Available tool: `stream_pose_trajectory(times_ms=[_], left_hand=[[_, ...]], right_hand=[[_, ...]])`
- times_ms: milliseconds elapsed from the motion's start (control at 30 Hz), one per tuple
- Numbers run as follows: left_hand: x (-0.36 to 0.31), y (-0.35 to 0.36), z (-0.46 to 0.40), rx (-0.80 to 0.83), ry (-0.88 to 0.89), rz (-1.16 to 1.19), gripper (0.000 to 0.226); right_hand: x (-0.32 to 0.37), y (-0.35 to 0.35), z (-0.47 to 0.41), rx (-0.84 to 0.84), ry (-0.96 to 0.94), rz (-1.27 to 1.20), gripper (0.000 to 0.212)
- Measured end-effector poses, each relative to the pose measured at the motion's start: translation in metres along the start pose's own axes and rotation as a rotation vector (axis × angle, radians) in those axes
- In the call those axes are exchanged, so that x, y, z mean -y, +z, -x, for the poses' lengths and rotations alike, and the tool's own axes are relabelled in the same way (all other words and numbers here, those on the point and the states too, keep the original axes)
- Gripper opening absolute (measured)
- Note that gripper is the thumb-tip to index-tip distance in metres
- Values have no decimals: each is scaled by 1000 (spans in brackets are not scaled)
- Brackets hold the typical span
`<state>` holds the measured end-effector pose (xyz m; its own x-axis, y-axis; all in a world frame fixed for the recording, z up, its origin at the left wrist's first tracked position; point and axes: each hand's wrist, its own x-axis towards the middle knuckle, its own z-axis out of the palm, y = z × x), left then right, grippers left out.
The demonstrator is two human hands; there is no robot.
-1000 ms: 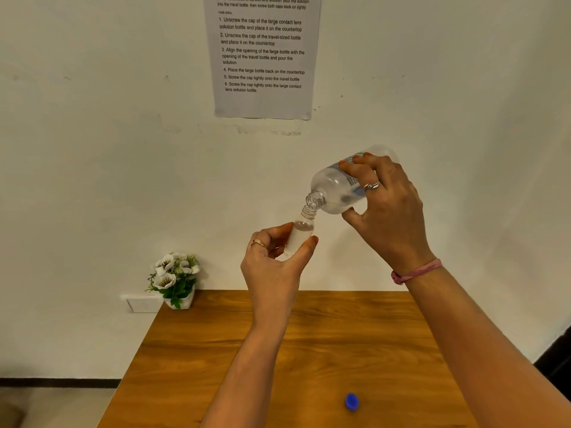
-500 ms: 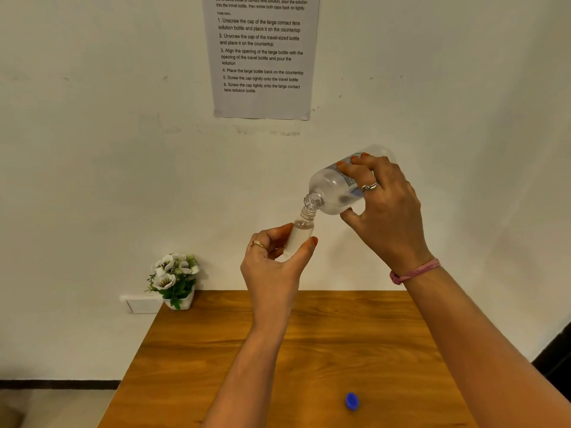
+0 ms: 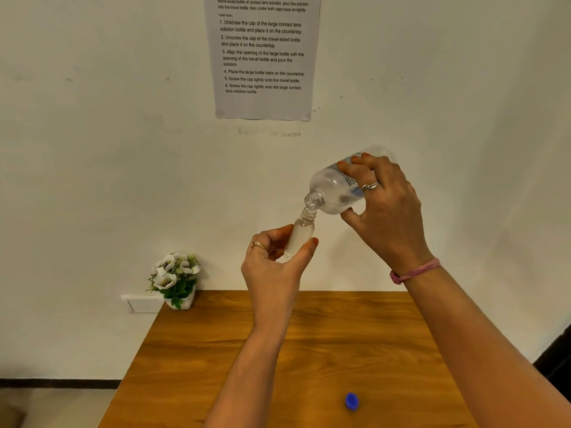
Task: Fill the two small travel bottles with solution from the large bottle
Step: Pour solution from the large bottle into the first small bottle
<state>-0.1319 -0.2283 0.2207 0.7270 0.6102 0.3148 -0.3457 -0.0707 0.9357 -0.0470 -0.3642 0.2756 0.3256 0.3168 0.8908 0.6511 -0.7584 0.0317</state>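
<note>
My left hand (image 3: 273, 267) holds a small clear travel bottle (image 3: 300, 233) upright between thumb and fingers, raised in front of the wall. My right hand (image 3: 386, 208) grips the large clear bottle (image 3: 335, 188), which is tipped down to the left with its open neck right over the small bottle's mouth. Both bottles are uncapped. A blue cap (image 3: 351, 400) lies on the wooden table (image 3: 340, 335) near its front. A second travel bottle is not in view.
A small white pot of white flowers (image 3: 176, 281) stands at the table's back left corner beside a wall socket (image 3: 143, 303). A printed instruction sheet (image 3: 264, 57) hangs on the wall above.
Both hands and bottles have held nearly still; the large bottle stays tipped over the small one.
</note>
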Motion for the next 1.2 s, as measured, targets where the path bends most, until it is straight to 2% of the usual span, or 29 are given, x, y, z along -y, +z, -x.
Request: stream_pose_trajectory(times_ms=[967, 1200], left_hand=[[3, 2, 0, 0, -25, 6, 35], [5, 1, -1, 4, -30, 3, 34]], right_hand=[[-3, 1, 2, 34, 15, -3, 66], [1, 1, 4, 67, 70, -25, 66]])
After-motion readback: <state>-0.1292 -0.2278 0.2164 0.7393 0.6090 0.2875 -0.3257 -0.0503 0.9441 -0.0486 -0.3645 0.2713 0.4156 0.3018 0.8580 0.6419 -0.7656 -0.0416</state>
